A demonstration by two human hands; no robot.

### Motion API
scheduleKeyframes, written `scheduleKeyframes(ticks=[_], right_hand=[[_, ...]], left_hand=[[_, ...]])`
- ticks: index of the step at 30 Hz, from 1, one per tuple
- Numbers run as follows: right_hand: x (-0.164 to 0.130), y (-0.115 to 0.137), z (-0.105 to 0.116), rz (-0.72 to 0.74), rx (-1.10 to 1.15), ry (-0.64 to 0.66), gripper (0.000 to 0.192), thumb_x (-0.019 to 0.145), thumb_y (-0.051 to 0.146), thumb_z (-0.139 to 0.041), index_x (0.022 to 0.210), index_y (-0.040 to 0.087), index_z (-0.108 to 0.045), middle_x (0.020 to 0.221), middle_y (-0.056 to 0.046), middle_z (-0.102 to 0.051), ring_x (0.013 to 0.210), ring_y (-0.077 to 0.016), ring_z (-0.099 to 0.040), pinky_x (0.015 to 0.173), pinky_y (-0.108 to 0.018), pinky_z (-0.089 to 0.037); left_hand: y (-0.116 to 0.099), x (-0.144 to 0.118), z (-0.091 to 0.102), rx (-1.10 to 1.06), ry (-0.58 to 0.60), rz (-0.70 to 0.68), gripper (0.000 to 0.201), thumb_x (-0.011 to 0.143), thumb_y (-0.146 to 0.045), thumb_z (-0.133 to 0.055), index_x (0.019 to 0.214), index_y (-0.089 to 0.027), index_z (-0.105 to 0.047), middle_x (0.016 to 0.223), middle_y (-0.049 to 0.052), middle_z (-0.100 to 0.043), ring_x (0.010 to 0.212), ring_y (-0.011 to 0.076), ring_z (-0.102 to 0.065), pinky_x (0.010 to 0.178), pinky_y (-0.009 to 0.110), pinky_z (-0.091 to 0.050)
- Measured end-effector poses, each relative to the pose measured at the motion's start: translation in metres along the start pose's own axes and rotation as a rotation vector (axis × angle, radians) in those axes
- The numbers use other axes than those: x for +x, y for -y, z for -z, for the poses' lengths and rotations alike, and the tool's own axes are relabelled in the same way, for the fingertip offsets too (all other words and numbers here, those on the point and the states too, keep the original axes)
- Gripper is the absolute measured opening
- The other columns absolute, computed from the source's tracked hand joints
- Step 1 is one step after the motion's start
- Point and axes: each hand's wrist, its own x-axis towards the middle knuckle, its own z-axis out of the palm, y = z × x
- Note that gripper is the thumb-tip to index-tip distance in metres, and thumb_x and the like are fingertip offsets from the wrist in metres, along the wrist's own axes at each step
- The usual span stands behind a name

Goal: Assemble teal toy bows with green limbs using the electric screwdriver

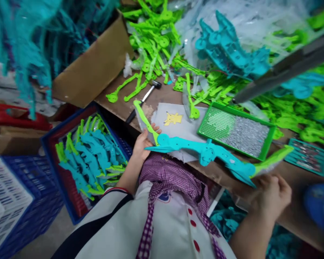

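Note:
A long turquoise plastic part with a lime-green arm at each end lies across the front of the bench, just above my lap. My left hand is closed around its left end, where the left green arm meets the turquoise body. Below the right green arm is my right hand, its fingers curled together; whatever they hold, if anything, is hidden. Beyond the part, a green tray of small silvery pieces rests on the bench. A hammer lies at the back left.
Green arms and plastic bags pile up at the back, with turquoise bodies among them. A dark bar slants in from the right. At left, a blue crate holds assembled parts beside a cardboard box. A teal tray stands right.

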Motion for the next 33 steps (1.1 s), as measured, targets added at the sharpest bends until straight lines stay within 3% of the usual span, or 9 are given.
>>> scheduleKeyframes(ticks=[7,12,19,24,26,30,33], right_hand=[[0.041,-0.012,0.031,-0.023,0.096,-0.242,0.027,0.079,0.047,-0.071,0.086,0.022,-0.061,0.075,0.003,-0.064,0.063,-0.0137,-0.063,0.055,-0.027,-0.053],[0.07,-0.026,0.052,-0.084,0.155,-0.348,0.024,0.081,0.04,-0.072,0.08,0.02,-0.06,0.071,0.005,-0.06,0.061,-0.009,-0.055,0.052,-0.019,-0.047],[0.067,-0.019,0.052,-0.009,0.092,-0.355,0.023,0.072,0.036,-0.075,0.073,0.021,-0.059,0.061,0.006,-0.052,0.053,-0.0088,-0.042,0.044,-0.023,-0.033],[0.068,-0.012,0.054,0.042,0.279,-0.475,0.026,0.075,0.044,-0.07,0.08,0.022,-0.057,0.067,0.006,-0.053,0.057,-0.01,-0.044,0.05,-0.025,-0.036],[0.073,-0.004,0.06,0.067,0.286,-0.452,0.027,0.074,0.044,-0.07,0.081,0.021,-0.057,0.07,0.006,-0.055,0.06,-0.01,-0.047,0.053,-0.025,-0.039],[0.087,0.014,0.075,0.148,0.184,-0.235,0.025,0.068,0.034,-0.077,0.083,0.022,-0.061,0.072,0.006,-0.059,0.066,-0.01,-0.055,0.058,-0.022,-0.044],[0.096,0.02,0.079,0.134,0.179,-0.228,0.028,0.073,0.042,-0.076,0.076,0.022,-0.056,0.062,0.007,-0.054,0.055,-0.0095,-0.05,0.05,-0.023,-0.041]], left_hand=[[-0.007,0.024,0.011,0.112,-0.008,-0.072,0.035,0.088,-0.044,-0.069,0.109,-0.016,-0.074,0.113,0.011,-0.076,0.109,0.0271,-0.071,0.103,0.043,-0.055],[-0.013,0.033,0.008,0.191,-0.014,-0.108,0.029,0.086,-0.041,-0.072,0.099,-0.015,-0.076,0.101,0.008,-0.078,0.094,0.021,-0.074,0.097,0.035,-0.057],[-0.016,0.037,-0.017,0.304,0.035,-0.096,0.025,0.091,-0.041,-0.066,0.094,-0.018,-0.076,0.093,0.002,-0.078,0.091,0.0173,-0.071,0.097,0.031,-0.054],[-0.01,0.041,-0.035,0.274,0.108,-0.171,0.022,0.093,-0.04,-0.06,0.091,-0.024,-0.076,0.088,-0.006,-0.077,0.093,0.0142,-0.069,0.097,0.027,-0.052],[-0.007,0.048,-0.04,0.277,0.087,-0.175,0.023,0.094,-0.039,-0.059,0.088,-0.025,-0.075,0.084,-0.008,-0.077,0.09,0.0133,-0.069,0.095,0.027,-0.053],[-0.011,0.071,-0.056,0.325,0.076,-0.147,0.027,0.098,-0.035,-0.052,0.085,-0.024,-0.073,0.08,-0.008,-0.076,0.089,0.0121,-0.068,0.09,0.025,-0.055],[-0.019,0.074,-0.077,0.428,0.041,-0.194,0.017,0.096,-0.03,-0.058,0.087,-0.023,-0.07,0.077,-0.009,-0.073,0.08,0.0089,-0.066,0.079,0.02,-0.055]])
